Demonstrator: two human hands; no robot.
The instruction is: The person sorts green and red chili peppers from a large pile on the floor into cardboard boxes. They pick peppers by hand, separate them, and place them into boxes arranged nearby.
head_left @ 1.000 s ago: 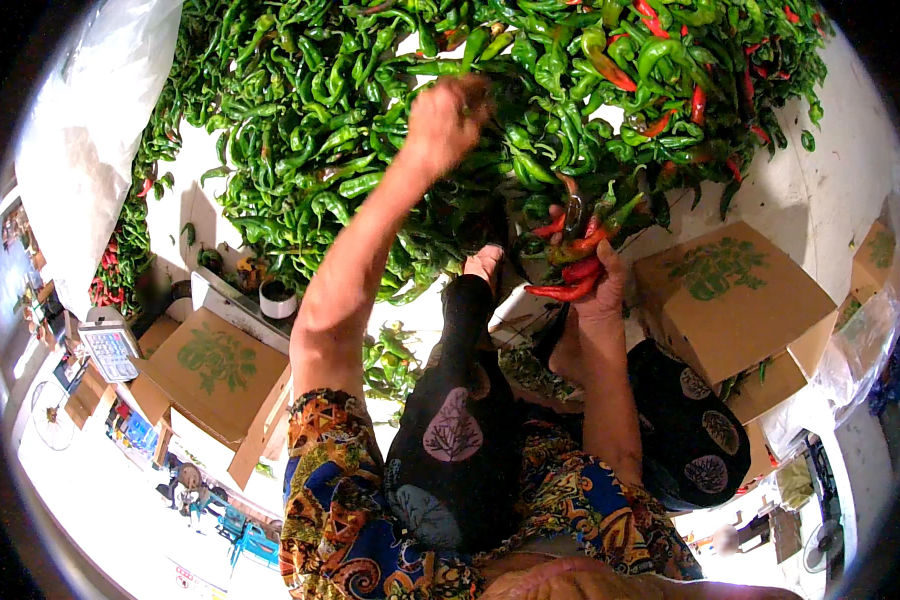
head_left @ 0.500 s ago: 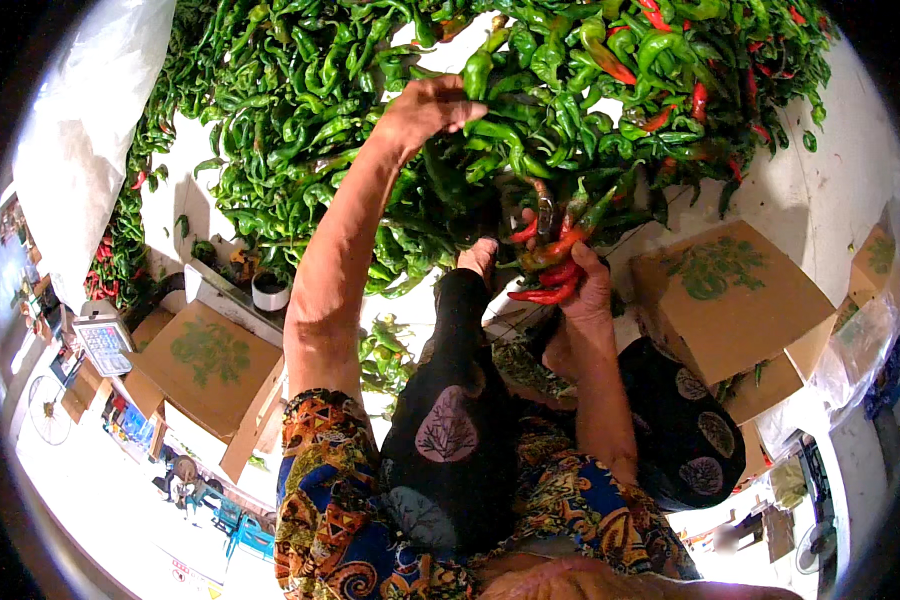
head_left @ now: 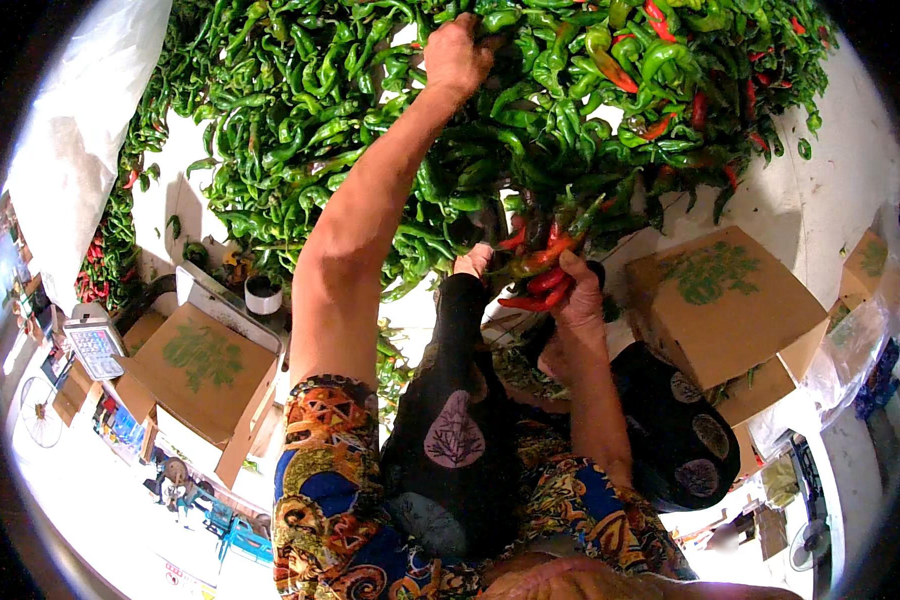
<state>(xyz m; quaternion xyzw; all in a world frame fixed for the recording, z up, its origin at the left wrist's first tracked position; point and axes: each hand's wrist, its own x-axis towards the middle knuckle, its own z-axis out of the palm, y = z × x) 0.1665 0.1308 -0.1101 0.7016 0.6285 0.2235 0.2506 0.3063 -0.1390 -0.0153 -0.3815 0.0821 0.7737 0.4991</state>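
Observation:
A large spread of mostly green peppers [head_left: 320,120], with scattered red ones toward the right, covers the upper view. My left hand [head_left: 455,58] reaches into its far middle, fingers curled among green peppers; whatever they grip is hidden. Below, my right hand [head_left: 577,300] is closed round a bunch of red, green and darkened peppers [head_left: 543,285], held near my bare foot [head_left: 470,262] and the near edge of the spread. A few loose green peppers show between my left arm and my dark patterned trousers [head_left: 450,430].
Cardboard boxes with green printing stand at right [head_left: 720,310] and left [head_left: 190,370]. Beside the left box are a scale with keypad [head_left: 98,342] and a white container [head_left: 263,296]. A plastic sheet [head_left: 70,130] lies upper left; household clutter lines both lower sides.
My left hand dipped slightly leftward, then moved up and farther into the pepper spread. My right hand still holds its bunch, shifted a little to the left.

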